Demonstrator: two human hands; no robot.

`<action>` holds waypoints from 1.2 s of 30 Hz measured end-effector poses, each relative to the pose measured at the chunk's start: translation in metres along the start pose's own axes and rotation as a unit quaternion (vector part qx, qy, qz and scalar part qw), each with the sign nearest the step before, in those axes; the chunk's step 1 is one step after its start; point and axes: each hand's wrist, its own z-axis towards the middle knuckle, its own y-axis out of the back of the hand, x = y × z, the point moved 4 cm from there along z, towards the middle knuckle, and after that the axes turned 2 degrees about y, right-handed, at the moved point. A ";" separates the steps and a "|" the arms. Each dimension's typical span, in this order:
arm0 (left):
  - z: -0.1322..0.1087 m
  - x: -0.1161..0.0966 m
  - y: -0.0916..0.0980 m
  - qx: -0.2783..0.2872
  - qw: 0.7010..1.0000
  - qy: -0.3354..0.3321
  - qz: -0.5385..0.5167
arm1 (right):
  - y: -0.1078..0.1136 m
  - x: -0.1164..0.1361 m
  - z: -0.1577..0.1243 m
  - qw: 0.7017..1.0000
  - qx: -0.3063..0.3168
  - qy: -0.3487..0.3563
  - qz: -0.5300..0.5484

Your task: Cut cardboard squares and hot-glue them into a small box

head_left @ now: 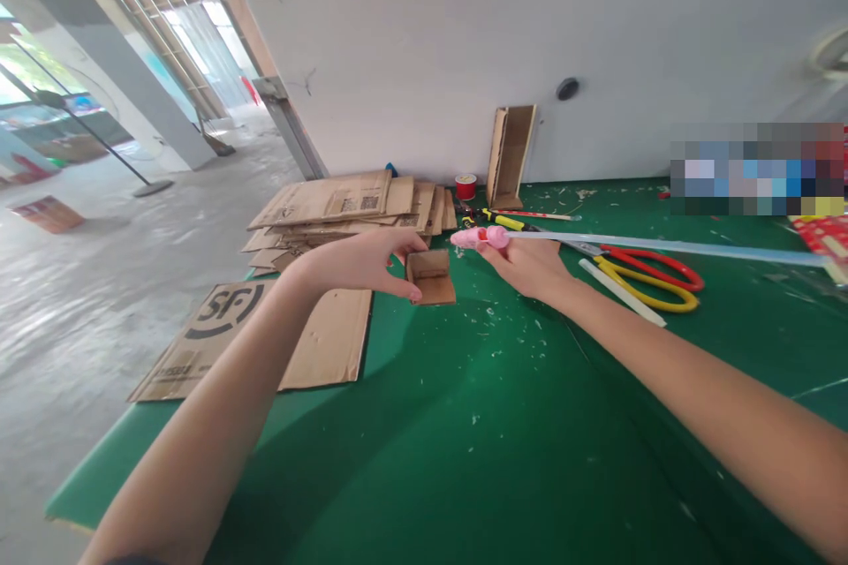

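Observation:
My left hand pinches the left side of a small folded cardboard piece that rests on the green table. My right hand is closed around a pink glue gun, its nozzle pointing left just above the right of the cardboard piece. A long translucent glue stick runs out of the gun's back toward the right.
Flattened cardboard sheets are stacked at the table's far left, and a printed sheet overhangs the edge. Red-and-yellow scissors, a spare glue stick, a screwdriver, a red tape roll and an upright cardboard channel lie beyond.

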 end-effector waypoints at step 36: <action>0.019 -0.015 -0.042 -0.003 0.994 -0.040 -0.101 | 0.033 -0.059 -0.028 0.963 0.236 -0.108 -0.068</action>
